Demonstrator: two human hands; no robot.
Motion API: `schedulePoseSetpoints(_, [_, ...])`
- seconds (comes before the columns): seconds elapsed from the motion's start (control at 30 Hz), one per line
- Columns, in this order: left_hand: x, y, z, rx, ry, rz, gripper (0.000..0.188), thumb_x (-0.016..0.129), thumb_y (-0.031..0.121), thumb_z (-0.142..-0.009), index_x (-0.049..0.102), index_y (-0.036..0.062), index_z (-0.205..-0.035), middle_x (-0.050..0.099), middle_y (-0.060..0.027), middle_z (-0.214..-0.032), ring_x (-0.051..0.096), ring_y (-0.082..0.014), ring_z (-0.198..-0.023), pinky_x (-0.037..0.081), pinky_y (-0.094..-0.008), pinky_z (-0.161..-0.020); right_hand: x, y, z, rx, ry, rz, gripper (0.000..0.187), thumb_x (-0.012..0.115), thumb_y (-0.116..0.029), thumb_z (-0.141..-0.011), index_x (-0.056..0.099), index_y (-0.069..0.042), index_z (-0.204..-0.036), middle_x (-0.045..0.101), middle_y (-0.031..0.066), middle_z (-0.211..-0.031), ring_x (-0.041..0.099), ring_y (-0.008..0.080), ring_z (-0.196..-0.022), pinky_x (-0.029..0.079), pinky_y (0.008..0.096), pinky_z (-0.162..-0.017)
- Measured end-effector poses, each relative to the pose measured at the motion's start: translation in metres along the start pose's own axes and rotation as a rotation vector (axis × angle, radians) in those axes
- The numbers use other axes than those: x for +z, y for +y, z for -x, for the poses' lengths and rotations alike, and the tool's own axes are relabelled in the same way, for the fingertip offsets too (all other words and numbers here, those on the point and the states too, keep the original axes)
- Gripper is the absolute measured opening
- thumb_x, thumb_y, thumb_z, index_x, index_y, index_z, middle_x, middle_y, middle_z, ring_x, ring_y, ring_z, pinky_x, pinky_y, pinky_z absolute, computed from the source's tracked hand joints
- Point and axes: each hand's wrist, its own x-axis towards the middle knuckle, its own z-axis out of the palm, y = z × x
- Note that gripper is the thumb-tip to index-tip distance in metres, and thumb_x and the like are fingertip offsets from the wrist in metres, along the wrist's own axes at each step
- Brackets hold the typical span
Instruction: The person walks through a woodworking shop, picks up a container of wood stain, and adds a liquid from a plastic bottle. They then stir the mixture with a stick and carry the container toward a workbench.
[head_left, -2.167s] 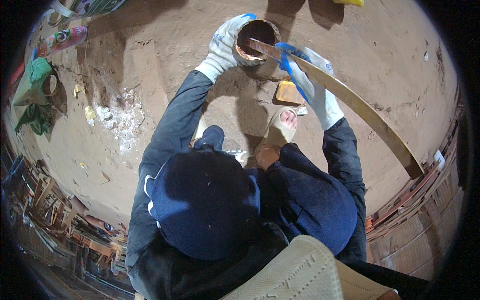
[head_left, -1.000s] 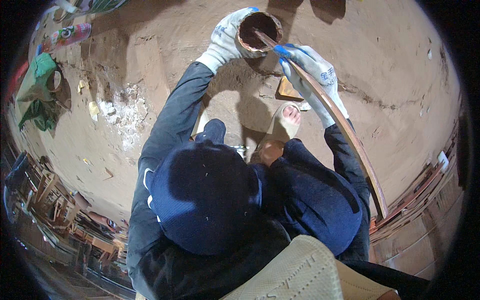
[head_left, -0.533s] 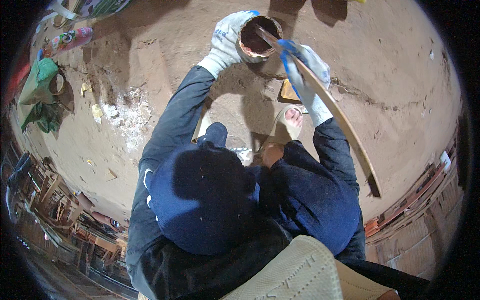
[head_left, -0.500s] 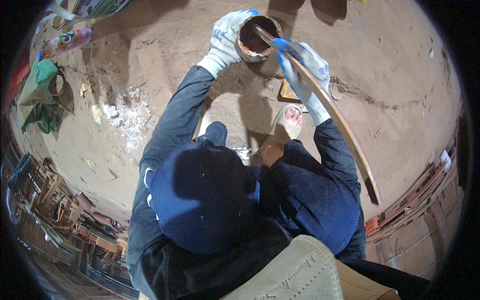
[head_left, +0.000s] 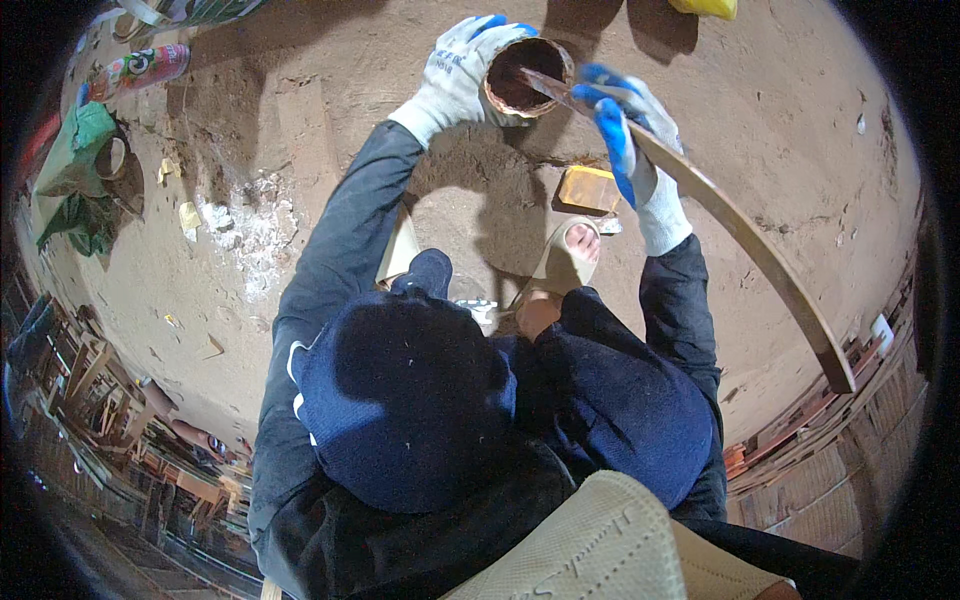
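My left hand [head_left: 462, 75], in a white knit glove with blue fingertips, is closed around the left side of a round open-topped container [head_left: 489, 90]. Its rim is crusted and its inside is dark reddish brown; how full it is I cannot tell. A long, thin strip of wood [head_left: 760, 245] slants from the container back past my right forearm. My right hand [head_left: 640, 135], gloved the same way, grips this strip near its stained end, fingers slightly blurred. The tip of the strip reaches inside the container's mouth.
A yellow-orange box-like piece [head_left: 588, 189] lies by my sandalled right foot [head_left: 575, 255]. White crumbly powder [head_left: 250, 225], a green bag [head_left: 75, 180] and a pinkish bottle [head_left: 145, 70] are on the dirt floor to the left. Wood scraps [head_left: 110, 390] pile up at lower left.
My right hand has shifted right, and the wooden strip's rear end has swung outward to the right. The container and my left hand have moved slightly right. The strip's tip stays inside.
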Motion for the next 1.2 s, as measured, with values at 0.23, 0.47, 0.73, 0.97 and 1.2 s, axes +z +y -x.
schedulePoseSetpoints(0.23, [-0.037,0.027,-0.035,-0.041,-0.218,0.05,0.083,0.082,0.044,-0.055,0.054,0.014,-0.127,0.059,-0.0119,-0.122,0.05,-0.037,-0.118,0.036,-0.0495,-0.104,0.019,-0.015,-0.025,-0.038,0.217,-1.002,0.042,0.037,-0.031,-0.101,0.03,-0.013,-0.064,0.026,-0.0011,-0.057,0.028,0.0159,-0.056,0.037,0.0369,-0.066])
schedulePoseSetpoints(0.47, [-0.02,0.013,-0.029,-0.002,-0.2,0.124,0.089,0.083,0.047,-0.052,0.052,0.0124,-0.129,0.057,-0.014,-0.124,0.047,-0.0407,-0.122,0.035,-0.0509,-0.106,0.04,-0.005,-0.022,0.054,0.337,-0.956,0.041,0.036,-0.026,-0.101,0.031,-0.012,-0.062,0.03,0.0027,-0.056,0.031,0.0176,-0.053,0.037,0.0385,-0.059])
schedulePoseSetpoints(0.73, [-0.012,0.004,-0.013,0.022,-0.117,0.101,0.088,0.083,0.045,-0.054,0.05,0.0241,-0.133,0.055,-0.0099,-0.131,0.05,-0.0308,-0.124,0.033,-0.0463,-0.11,0.058,-0.001,-0.004,-0.045,0.239,-0.666,0.027,0.063,-0.015,-0.086,0.055,-0.003,-0.064,0.054,0.0063,-0.059,0.056,0.0197,-0.052,0.049,0.0324,-0.053])
schedulePoseSetpoints(0.97, [-0.01,-0.002,-0.018,0.059,-0.199,0.085,0.087,0.082,0.044,-0.054,0.05,0.0223,-0.132,0.056,-0.0071,-0.129,0.05,-0.0271,-0.125,0.029,-0.0468,-0.112,0.057,0.012,0.006,-0.57,-0.128,-0.316,0.018,0.075,-0.007,-0.066,0.057,-0.009,-0.069,0.063,0.0073,-0.072,0.064,0.0296,-0.068,0.053,0.0381,-0.066])
schedulePoseSetpoints(1.2, [-0.007,0.004,-0.023,0.066,-0.178,0.077,0.089,0.084,0.046,-0.053,0.049,0.0224,-0.132,0.058,-0.0065,-0.127,0.052,-0.025,-0.123,0.028,-0.0494,-0.112,0.04,0.021,0.004,-0.51,-0.072,-0.33,0.025,0.055,-0.007,-0.083,0.05,-0.001,-0.059,0.053,0.0114,-0.059,0.059,0.0294,-0.055,0.051,0.0394,-0.058])
